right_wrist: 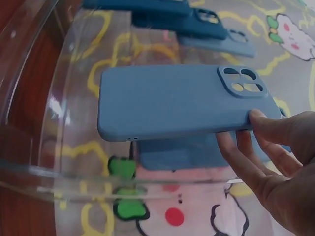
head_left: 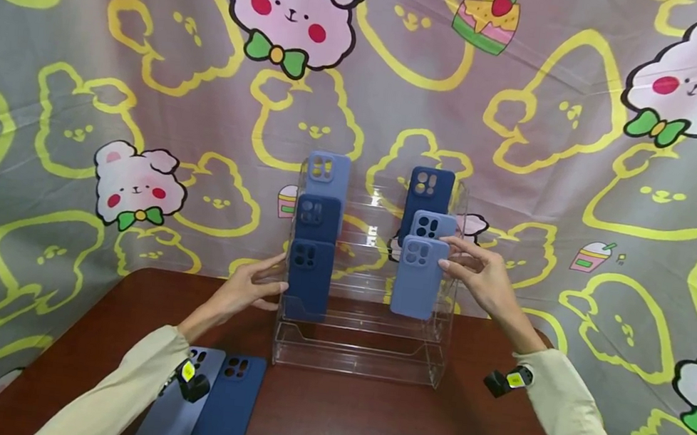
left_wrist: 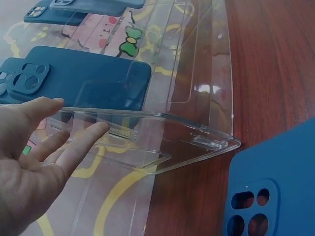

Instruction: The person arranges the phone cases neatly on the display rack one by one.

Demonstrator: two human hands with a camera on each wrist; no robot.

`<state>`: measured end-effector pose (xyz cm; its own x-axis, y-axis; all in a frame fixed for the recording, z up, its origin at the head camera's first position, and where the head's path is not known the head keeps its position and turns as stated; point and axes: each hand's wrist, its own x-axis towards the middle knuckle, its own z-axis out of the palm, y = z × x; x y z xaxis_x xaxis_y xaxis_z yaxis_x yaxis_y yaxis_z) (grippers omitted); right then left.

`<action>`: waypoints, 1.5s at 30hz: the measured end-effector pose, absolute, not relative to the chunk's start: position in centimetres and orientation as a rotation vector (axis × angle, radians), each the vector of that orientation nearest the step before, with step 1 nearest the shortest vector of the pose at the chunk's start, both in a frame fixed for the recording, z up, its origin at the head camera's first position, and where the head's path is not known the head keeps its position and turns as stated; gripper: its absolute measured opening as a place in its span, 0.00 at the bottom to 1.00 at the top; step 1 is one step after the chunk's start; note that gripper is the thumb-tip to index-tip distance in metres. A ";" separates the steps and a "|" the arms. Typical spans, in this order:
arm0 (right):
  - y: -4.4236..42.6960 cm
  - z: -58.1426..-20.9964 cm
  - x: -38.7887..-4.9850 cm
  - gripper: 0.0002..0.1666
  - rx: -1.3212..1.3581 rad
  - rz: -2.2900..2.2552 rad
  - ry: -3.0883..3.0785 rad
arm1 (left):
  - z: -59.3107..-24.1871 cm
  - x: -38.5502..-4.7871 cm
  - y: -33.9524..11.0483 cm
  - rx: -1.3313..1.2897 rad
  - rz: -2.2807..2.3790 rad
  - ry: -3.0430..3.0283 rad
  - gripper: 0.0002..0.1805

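Observation:
My right hand point(head_left: 482, 277) pinches a light blue phone case point(head_left: 418, 286) by its upper right edge, thumb on the back and fingers behind. In the right wrist view, the held case point(right_wrist: 162, 101) is in front of another light blue case point(right_wrist: 182, 153). The clear tiered display stand point(head_left: 358, 363) stands upright on the table. At its left side, my left hand point(head_left: 242, 288) has its fingers extended by the side panel point(left_wrist: 197, 152); whether they press on it is unclear. Beside that hand, a dark blue case point(head_left: 308, 285) sits in a lower tier.
Above it in the left column are another dark blue case point(head_left: 317, 217) and a light blue case point(head_left: 334, 173). A dark blue case point(head_left: 431, 184) stands at the right column's top. A greyish-blue case point(head_left: 174, 413) and a dark blue case point(head_left: 226, 408) lie on the brown table point(head_left: 376, 429).

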<state>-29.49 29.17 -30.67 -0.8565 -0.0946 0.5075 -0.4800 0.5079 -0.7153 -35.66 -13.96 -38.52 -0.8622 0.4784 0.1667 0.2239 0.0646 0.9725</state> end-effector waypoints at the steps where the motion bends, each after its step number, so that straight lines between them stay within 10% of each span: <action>1: 29.3 -30.9 -29.6 0.26 0.467 1.273 -2.358 | -38.5 -35.7 -13.9 0.719 1.889 2.141 0.41; 27: 29.0 -34.6 -28.9 0.23 0.340 0.735 -2.172 | -38.8 -35.5 -13.9 0.759 1.857 2.180 0.39; 45: 29.6 -37.4 -28.2 0.38 0.263 1.019 -2.173 | -38.8 -35.6 -13.8 0.747 1.846 2.205 0.39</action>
